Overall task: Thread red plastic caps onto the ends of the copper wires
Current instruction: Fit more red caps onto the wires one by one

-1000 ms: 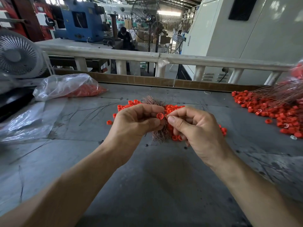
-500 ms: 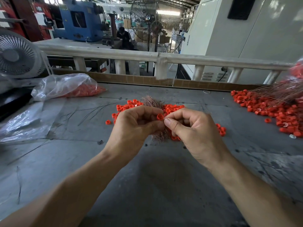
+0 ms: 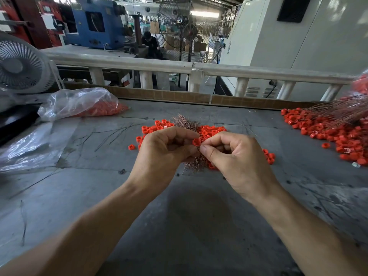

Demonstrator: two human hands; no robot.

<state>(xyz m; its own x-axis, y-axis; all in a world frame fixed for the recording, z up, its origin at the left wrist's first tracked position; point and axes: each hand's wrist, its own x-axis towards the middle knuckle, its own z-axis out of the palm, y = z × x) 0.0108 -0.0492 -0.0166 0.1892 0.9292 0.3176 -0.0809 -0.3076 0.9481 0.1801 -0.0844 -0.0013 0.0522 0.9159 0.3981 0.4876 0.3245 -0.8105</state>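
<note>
1. The left hand (image 3: pixel 163 154) pinches one red cap (image 3: pixel 196 142) with its hole facing the right hand, so a wire can enter.
2. The right hand (image 3: pixel 235 158) pinches next to the cap, probably on a thin copper wire; the wire itself is too fine to see.
3. Loose caps (image 3: pixel 211 130) and the copper wire bundle (image 3: pixel 184 122) lie on the table (image 3: pixel 179 216) just behind, in easy reach.

Two hands, the left hand (image 3: pixel 161 154) and the right hand (image 3: pixel 237 162). Two piles of red caps: middle pile (image 3: pixel 211 130), right pile (image 3: pixel 326 134). One plastic bag (image 3: pixel 79 103). Two fans: near fan (image 3: pixel 20 66), far fan (image 3: pixel 190 32).
</note>
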